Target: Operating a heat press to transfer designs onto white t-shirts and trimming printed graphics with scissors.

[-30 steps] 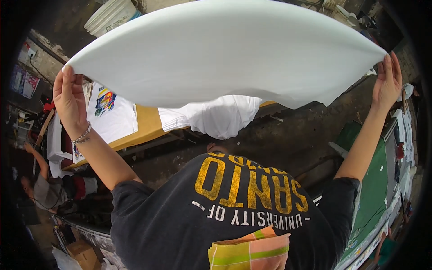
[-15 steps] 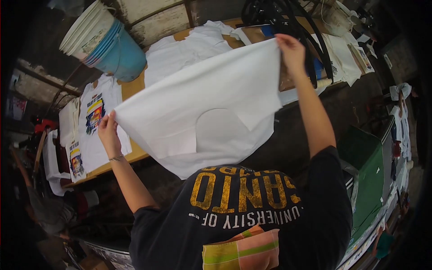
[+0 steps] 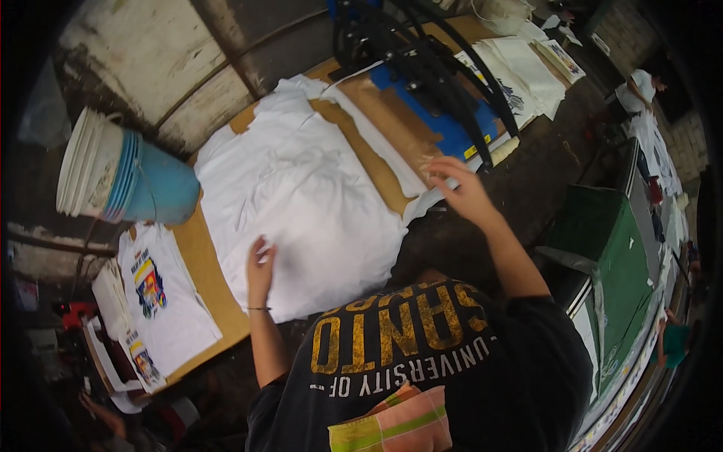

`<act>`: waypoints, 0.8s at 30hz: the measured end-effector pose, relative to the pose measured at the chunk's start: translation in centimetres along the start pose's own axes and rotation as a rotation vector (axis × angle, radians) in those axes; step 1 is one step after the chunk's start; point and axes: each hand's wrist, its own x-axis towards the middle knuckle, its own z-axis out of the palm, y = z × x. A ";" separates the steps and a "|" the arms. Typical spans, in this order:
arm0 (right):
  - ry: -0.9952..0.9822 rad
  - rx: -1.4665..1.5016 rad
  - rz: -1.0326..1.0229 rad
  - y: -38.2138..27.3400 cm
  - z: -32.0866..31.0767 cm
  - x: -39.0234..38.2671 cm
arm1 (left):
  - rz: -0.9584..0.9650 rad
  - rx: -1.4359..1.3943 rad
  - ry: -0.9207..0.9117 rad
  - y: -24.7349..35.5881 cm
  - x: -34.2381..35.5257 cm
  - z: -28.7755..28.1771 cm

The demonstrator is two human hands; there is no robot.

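White T-shirts [image 3: 339, 196] lie in a rumpled, puffed-up heap on the brown table, right in front of me. Over the near left part of the heap is my left hand [image 3: 261, 265], its fingers loosely bent and apart, with no cloth gripped. My right hand [image 3: 461, 192] hovers past the heap's right side, fingers half bent and apart, near a brown sheet [image 3: 392, 113] on the black-and-blue press [image 3: 444, 98]. A small pale spot shows between its fingers; I cannot make out what it is.
Stacked white and blue buckets [image 3: 124, 173] stand at the left. Printed white shirts [image 3: 154, 282] lie on the table [image 3: 215, 279] nearer left. More printed pale cloths [image 3: 523, 79] are beyond the press. A green box-like piece [image 3: 602, 241] stands at right; other people are at the edges.
The white shirt stretched between both hands has come down onto the heap and been let go. My hands have lowered and moved closer together, and the view has turned.
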 end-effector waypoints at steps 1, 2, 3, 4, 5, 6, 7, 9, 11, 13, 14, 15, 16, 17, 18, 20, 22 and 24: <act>0.049 -0.118 -0.011 1.6 -3.0 -0.6 | 0.048 -0.048 -0.111 2.2 0.1 2.7; 0.098 -0.231 -0.021 2.8 -6.0 -1.1 | 0.092 -0.090 -0.220 4.9 0.3 5.2; 0.096 -0.360 0.008 2.9 -9.1 -1.3 | 0.111 -0.110 -0.308 8.3 0.2 8.0; 0.091 -0.489 0.032 2.9 -11.6 -1.3 | 0.128 -0.131 -0.389 11.5 0.1 10.8; 0.100 -0.489 0.021 3.3 -13.3 -1.2 | 0.240 -0.124 -0.465 14.0 0.3 13.7; 0.042 -0.613 -0.017 4.1 -14.8 -1.1 | 0.350 -0.114 -0.533 16.4 0.6 16.4; -0.017 -0.736 -0.059 5.2 -16.2 -0.7 | 0.448 -0.080 -0.579 19.3 0.8 19.0; -0.154 -0.758 -0.122 8.2 -17.7 0.6 | 0.546 -0.049 -0.587 24.5 0.7 23.8; -0.233 -0.833 -0.288 12.8 -17.5 2.0 | 0.997 0.392 -0.380 28.7 0.5 28.5; -0.285 -0.905 -0.511 15.8 -17.5 3.1 | 1.000 0.478 -0.294 31.1 -0.1 33.2; -0.279 -0.884 -0.603 16.0 -17.3 3.6 | 1.012 0.569 -0.243 32.0 -0.4 35.3; -0.303 -0.836 -0.640 16.4 -17.3 4.0 | 0.979 0.610 -0.190 32.4 -0.5 37.3; -0.327 -0.785 -0.669 16.9 -17.3 4.2 | 0.959 0.619 -0.174 32.5 -0.7 39.0; -0.338 -0.772 -0.689 17.4 -17.3 4.7 | 0.889 0.786 -0.124 32.5 -0.9 40.6; -0.382 -0.704 -0.716 18.0 -17.3 5.1 | 0.814 0.952 -0.078 32.7 -1.1 42.0; -0.435 -0.622 -0.746 18.3 -17.8 5.6 | 0.787 0.981 -0.007 33.4 -1.6 43.9; -0.507 -0.591 -0.787 18.4 -18.4 6.4 | 0.599 1.025 -0.115 34.1 -1.8 45.1; -0.498 -0.537 -0.765 19.0 -18.5 6.7 | 0.630 1.030 -0.072 33.9 -1.3 46.0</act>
